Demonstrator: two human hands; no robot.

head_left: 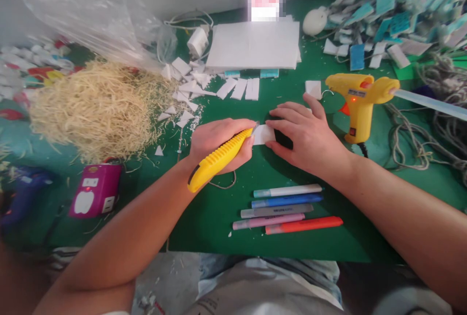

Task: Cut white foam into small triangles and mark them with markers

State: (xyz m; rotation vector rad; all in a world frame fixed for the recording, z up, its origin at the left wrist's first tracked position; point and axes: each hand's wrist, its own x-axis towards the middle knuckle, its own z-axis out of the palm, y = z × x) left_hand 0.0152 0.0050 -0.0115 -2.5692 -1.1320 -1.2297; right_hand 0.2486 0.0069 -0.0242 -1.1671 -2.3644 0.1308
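Note:
My left hand (225, 144) is closed around a yellow utility knife (219, 160). The knife's blade tip meets a small white foam-like piece (263, 135) lying flat on the green table (215, 227). With fingers spread, my right hand (302, 128) rests on the table, its thumb and fingertips touching the right end of that piece. A white square (313, 89) lies just beyond my right fingers. Several highlighter-like markers lie below my hands, among them a blue marker (287, 201) and a red marker (304, 225).
A yellow glue gun (359, 106) with a glue stick stands at the right, near tangled cords (404, 145). White scraps (188, 89) and a straw heap (95, 108) lie left. Behind are stacked white sheets (253, 45); a purple socket box (95, 191) sits front left.

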